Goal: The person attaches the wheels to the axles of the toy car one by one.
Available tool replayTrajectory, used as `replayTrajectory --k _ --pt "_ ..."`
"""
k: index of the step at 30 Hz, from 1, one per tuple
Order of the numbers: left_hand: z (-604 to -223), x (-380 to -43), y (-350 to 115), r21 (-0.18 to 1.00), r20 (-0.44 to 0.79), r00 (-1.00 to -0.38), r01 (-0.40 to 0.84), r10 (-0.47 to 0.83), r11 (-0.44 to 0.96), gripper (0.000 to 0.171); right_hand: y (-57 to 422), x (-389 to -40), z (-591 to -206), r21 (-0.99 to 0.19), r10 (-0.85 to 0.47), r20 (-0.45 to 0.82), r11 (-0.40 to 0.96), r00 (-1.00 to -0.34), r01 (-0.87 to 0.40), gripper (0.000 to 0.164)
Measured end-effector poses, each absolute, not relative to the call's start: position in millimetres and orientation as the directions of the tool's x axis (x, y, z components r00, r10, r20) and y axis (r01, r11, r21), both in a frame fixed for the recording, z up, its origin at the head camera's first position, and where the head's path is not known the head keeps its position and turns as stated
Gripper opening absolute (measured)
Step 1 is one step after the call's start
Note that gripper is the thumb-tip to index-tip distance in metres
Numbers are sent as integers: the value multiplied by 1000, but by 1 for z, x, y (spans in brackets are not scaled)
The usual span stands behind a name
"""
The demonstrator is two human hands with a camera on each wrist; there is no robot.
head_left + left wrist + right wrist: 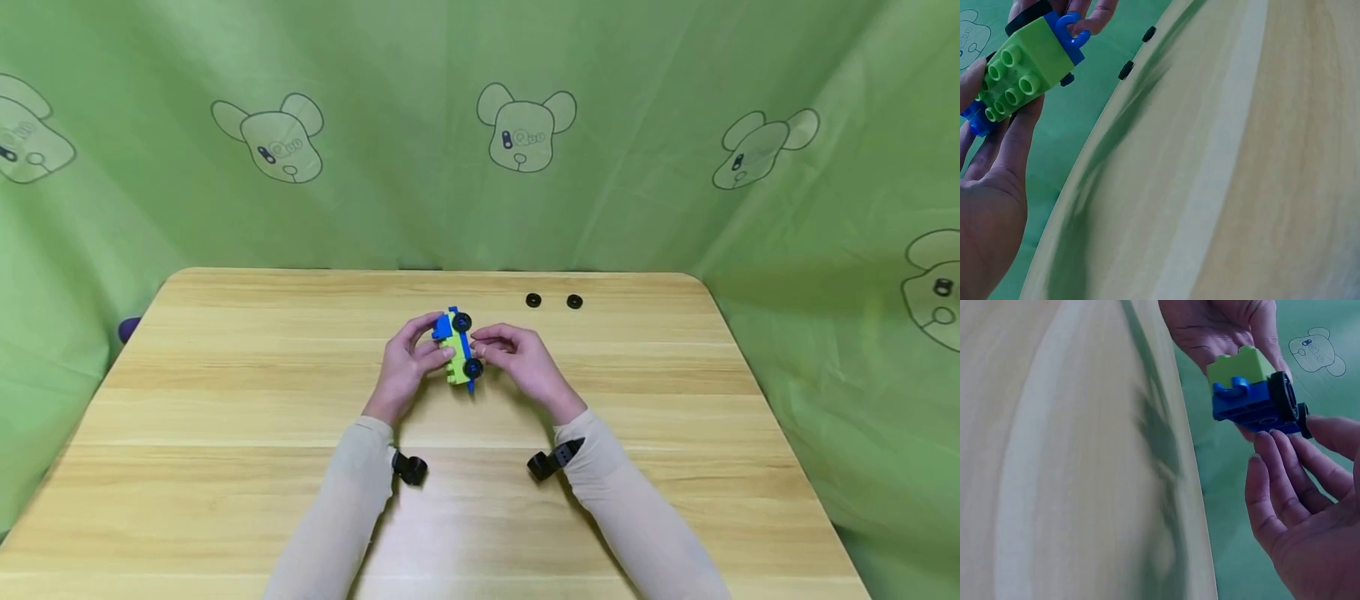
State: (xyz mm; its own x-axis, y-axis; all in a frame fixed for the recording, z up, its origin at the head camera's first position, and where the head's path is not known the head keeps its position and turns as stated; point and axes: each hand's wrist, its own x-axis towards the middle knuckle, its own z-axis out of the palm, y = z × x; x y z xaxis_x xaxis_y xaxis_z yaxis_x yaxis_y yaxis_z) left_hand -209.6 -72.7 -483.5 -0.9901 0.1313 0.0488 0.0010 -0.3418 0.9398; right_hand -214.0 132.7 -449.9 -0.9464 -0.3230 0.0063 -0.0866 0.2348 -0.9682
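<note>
L hand (406, 364) grips toy car (458, 345) above table (247, 400), thumb + fingers round it; R hand (527, 360) fingers loosely apart nr its wheels (473, 368), contact unclear. R wrist cam shows blue underside (1252, 413), hidden in L wrist view.

You're using two hands (402, 364) (529, 364), wearing two cameras (412, 470) (555, 460), holding one car (454, 340) showing two wheels (462, 322) (473, 368); two tyres (533, 303) (574, 305) are lying on one table (465, 521)

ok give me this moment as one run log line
left hand: holds green-blue toy car | right hand: at car's underside, contact unclear | two loose black wheels: on table, near far edge
</note>
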Motion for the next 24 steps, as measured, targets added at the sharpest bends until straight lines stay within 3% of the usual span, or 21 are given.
replayTrajectory --k 5,10,15,24 --pt "-481 -211 -74 926 48 -996 17 75 -378 60 134 -208 -452 -952 -368 28 273 -929 -137 28" --pt "-479 -212 -73 921 36 -999 28 13 -390 59 130 -204 -453 -942 -399 57 281 -915 -182 41" --pt "-479 -213 -70 912 20 -999 31 -31 -409 57 125 -202 -453 -942 -382 84 270 -921 -198 51" --pt "-477 -211 -64 907 23 -996 55 -80 -418 55 119 -202 -453 -942 -322 67 292 -944 -166 54"
